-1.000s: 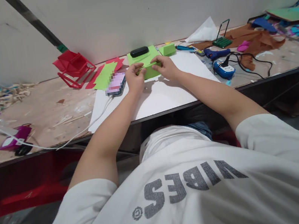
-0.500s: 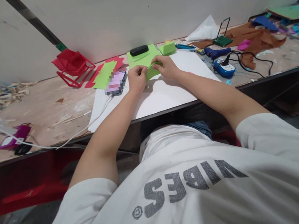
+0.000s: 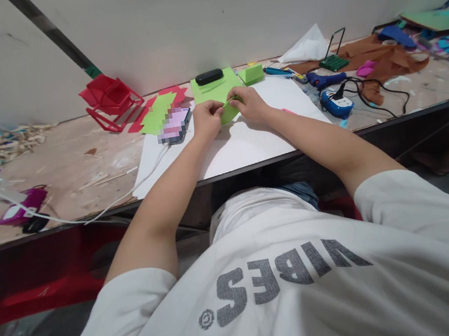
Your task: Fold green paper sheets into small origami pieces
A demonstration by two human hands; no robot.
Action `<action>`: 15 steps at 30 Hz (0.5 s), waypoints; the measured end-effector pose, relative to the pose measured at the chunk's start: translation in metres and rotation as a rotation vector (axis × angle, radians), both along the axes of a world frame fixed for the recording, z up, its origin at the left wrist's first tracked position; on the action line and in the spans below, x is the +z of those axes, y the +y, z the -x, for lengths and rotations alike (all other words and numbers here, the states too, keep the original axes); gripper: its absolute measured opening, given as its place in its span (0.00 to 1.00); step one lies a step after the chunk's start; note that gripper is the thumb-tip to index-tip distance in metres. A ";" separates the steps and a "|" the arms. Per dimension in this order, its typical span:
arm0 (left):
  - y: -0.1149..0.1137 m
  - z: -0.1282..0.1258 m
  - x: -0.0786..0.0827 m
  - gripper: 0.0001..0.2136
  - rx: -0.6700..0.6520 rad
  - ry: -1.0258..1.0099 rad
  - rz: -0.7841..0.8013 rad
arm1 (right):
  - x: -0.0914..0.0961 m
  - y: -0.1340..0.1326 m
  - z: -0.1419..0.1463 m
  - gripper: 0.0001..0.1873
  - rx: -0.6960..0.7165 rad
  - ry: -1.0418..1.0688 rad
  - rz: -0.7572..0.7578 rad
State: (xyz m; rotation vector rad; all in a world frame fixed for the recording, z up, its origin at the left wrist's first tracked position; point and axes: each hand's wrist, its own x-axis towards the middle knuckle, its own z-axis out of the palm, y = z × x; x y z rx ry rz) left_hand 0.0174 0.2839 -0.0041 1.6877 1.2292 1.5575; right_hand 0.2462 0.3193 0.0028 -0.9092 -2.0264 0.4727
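Observation:
A small piece of green paper (image 3: 229, 112) is held between my two hands, above a large white sheet (image 3: 242, 148). My left hand (image 3: 208, 118) pinches its left edge with thumb and forefinger. On the other side, my right hand (image 3: 251, 104) has its fingers closed on the paper's upper right part, hiding some of it. Just beyond them lies a larger green sheet (image 3: 199, 93) with a black oblong case (image 3: 209, 77) on top. A folded green paper piece (image 3: 252, 74) rests to the right of that sheet.
Left of my hands lie a phone (image 3: 178, 125) on a white cable, green and red paper pieces (image 3: 160, 110) and a red model chair (image 3: 109, 98). To the right are a blue glue gun (image 3: 328, 78), a blue power adapter (image 3: 337, 103) with black cord, and brown material (image 3: 393, 59).
The green paper between my hands has tilted and shifted slightly, and my fingers have adjusted a little on it. The other things stay where they were.

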 end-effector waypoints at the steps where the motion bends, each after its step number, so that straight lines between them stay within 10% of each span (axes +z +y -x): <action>1: -0.001 0.000 0.001 0.07 0.012 0.030 0.000 | 0.000 0.000 0.000 0.06 0.006 0.009 -0.001; 15: -0.023 -0.003 0.021 0.14 0.029 0.431 -0.191 | 0.008 -0.013 0.003 0.10 0.017 -0.032 -0.086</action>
